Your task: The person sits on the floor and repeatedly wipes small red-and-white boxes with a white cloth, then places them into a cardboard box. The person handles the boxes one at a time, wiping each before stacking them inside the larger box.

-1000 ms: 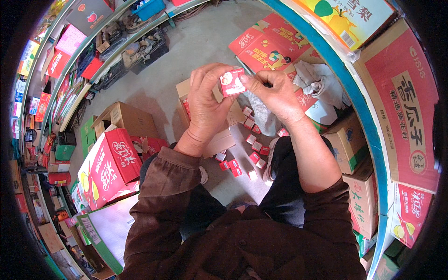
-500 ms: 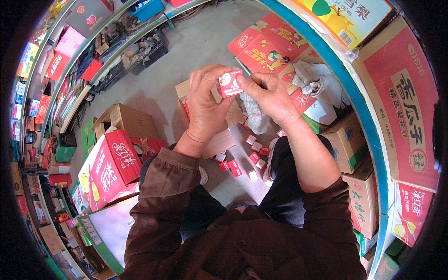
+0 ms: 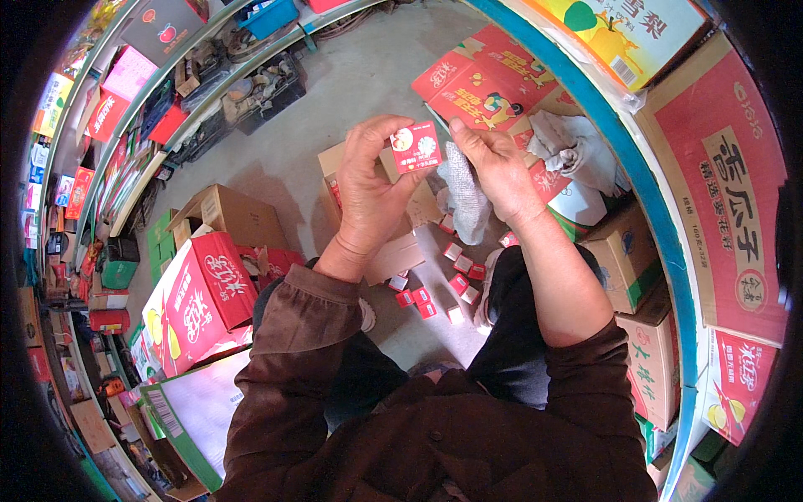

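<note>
My left hand (image 3: 365, 197) grips a small red box (image 3: 416, 149) between thumb and fingers, its printed face with white pictures turned up. Close on its right is my right hand (image 3: 502, 177), thumb stretched toward the box but apart from it. A grey knitted cloth (image 3: 468, 205) hangs from the curled fingers of that hand, which are partly hidden. Several similar small red-and-white boxes (image 3: 427, 308) lie scattered on the floor between my feet. Behind my left hand stands an open brown carton (image 3: 330, 161), with its inside mostly hidden.
On the left are a red-and-white drink carton (image 3: 201, 293), a brown carton (image 3: 238, 216) and crowded shelves (image 3: 125, 180). At the right, a teal shelf edge (image 3: 669, 209) curves past large cartons (image 3: 723, 176). A flattened red carton (image 3: 485, 88) and a pale cloth (image 3: 573, 151) lie beyond my right hand.
My right hand has drawn back to the right, its thumb leaving the red box. The cloth moved along with it. The box stays in my left hand, its printed face now fully showing.
</note>
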Action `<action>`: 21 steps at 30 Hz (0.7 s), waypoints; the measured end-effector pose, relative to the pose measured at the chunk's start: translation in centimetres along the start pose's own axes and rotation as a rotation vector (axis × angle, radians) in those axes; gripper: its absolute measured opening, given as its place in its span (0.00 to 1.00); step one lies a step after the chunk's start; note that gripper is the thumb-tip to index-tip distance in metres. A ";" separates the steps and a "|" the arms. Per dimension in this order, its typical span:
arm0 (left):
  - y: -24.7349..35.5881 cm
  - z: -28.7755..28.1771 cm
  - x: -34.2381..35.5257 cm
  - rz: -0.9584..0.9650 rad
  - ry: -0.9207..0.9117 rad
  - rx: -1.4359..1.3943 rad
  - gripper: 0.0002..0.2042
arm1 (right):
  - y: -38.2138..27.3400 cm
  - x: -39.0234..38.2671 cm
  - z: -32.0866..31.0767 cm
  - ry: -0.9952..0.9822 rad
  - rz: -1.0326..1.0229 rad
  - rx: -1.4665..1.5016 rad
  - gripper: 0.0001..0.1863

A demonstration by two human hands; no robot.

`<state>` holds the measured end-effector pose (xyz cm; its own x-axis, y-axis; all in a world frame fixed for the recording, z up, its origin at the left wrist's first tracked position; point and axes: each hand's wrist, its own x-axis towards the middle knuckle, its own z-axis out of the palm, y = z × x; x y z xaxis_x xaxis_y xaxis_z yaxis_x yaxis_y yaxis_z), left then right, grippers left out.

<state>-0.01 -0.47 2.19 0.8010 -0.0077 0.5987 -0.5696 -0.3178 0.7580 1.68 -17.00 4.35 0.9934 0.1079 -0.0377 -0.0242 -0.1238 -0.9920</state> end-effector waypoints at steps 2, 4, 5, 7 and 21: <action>0.0 0.0 0.0 0.000 -0.005 0.006 0.25 | 0.0 0.0 -0.1 -0.002 0.021 0.013 0.29; 0.0 -0.1 0.0 0.012 -0.002 0.017 0.26 | 0.0 0.1 -0.1 -0.012 0.042 0.068 0.27; -0.1 -0.1 0.0 0.018 0.000 0.022 0.26 | 0.0 0.2 -0.1 -0.008 0.049 0.100 0.26; 0.0 -0.1 0.0 0.008 -0.002 0.022 0.26 | 0.0 0.2 0.0 0.020 0.086 0.160 0.24; 0.4 -0.1 0.0 -0.029 -0.011 -0.017 0.28 | 0.3 1.0 -1.4 -0.125 -0.027 0.770 0.11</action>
<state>-0.21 -0.53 2.51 0.8193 -0.0094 0.5733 -0.5488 -0.3023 0.7794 2.84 -18.35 4.16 0.9760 0.2171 0.0196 -0.1164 0.5948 -0.7954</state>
